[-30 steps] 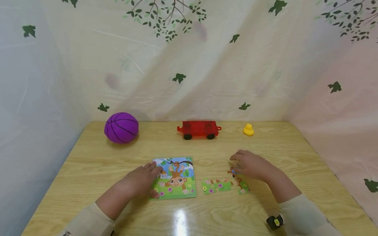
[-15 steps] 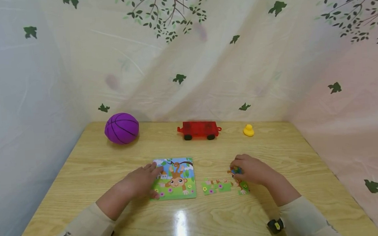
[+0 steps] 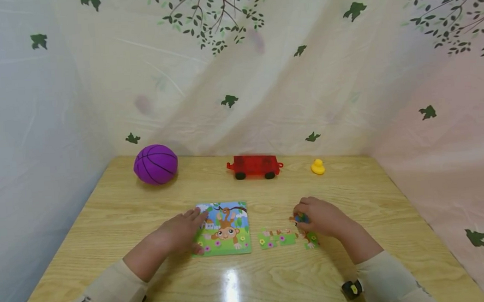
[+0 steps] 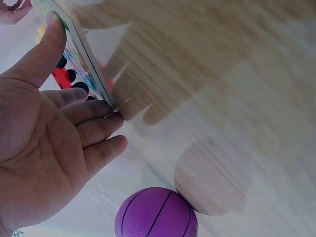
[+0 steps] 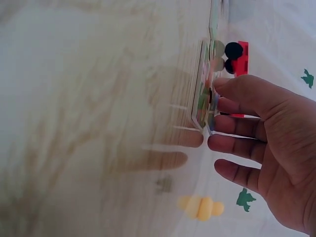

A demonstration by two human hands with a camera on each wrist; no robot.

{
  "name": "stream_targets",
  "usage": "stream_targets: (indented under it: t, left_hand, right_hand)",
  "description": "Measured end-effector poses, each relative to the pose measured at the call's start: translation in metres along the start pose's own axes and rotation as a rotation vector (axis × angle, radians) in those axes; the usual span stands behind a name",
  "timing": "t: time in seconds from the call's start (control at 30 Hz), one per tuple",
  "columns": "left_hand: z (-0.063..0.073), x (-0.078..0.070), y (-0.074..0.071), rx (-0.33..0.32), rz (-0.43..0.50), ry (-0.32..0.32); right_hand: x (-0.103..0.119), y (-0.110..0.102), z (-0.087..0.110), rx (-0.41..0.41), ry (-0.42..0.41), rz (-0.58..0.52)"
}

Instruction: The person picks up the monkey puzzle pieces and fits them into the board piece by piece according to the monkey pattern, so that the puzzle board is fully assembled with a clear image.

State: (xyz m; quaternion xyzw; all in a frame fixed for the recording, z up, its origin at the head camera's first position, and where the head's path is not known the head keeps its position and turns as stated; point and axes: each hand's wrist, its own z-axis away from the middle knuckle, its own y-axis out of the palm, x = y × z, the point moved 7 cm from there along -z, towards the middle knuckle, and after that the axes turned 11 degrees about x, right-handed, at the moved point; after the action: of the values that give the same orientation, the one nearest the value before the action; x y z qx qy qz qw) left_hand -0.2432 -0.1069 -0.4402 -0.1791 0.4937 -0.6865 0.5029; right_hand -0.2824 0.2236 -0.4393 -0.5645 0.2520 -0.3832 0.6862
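Observation:
A square picture board (image 3: 226, 223) showing a monkey lies flat on the table. My left hand (image 3: 181, 232) rests at its left side, with fingertips and thumb on its edge; the left wrist view shows those fingers fairly straight. To the right, several jigsaw puzzle pieces (image 3: 286, 238) with green grass and flowers lie in an L-shaped group. My right hand (image 3: 323, 217) pinches a blue-and-brown puzzle piece (image 3: 301, 218) between thumb and fingers at the top of that group. Its fingers partly cover the piece. In the right wrist view the other fingers (image 5: 239, 170) stretch out beside it.
Along the back of the wooden table (image 3: 183, 284) stand a purple ball (image 3: 156, 164), a red toy wagon (image 3: 255, 166) with black wheels and a yellow rubber duck (image 3: 318, 166). Cloth printed with leaves hangs behind and at both sides.
My right hand has lowered and its fingers have closed on the puzzle piece, which has shifted slightly left. My left hand stays still on the board.

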Motion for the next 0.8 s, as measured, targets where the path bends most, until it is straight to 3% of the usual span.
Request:
stream_targets:
  t: [0.2,0.43,0.8]
  left_hand:
    - [-0.001,0.0,0.0,0.001,-0.01,-0.003]
    - [-0.005,0.003,0.003,0.005,-0.039,-0.005]
    - [-0.004,0.004,0.005,0.012,-0.05,-0.004]
  right_hand:
    - [0.007,-0.011,-0.005,-0.071,-0.018,0.051]
    - [0.031,-0.028,-0.017,-0.118,-0.083,0.087]
    - [0.069,-0.034,-0.045,-0.099,-0.138,0.067]
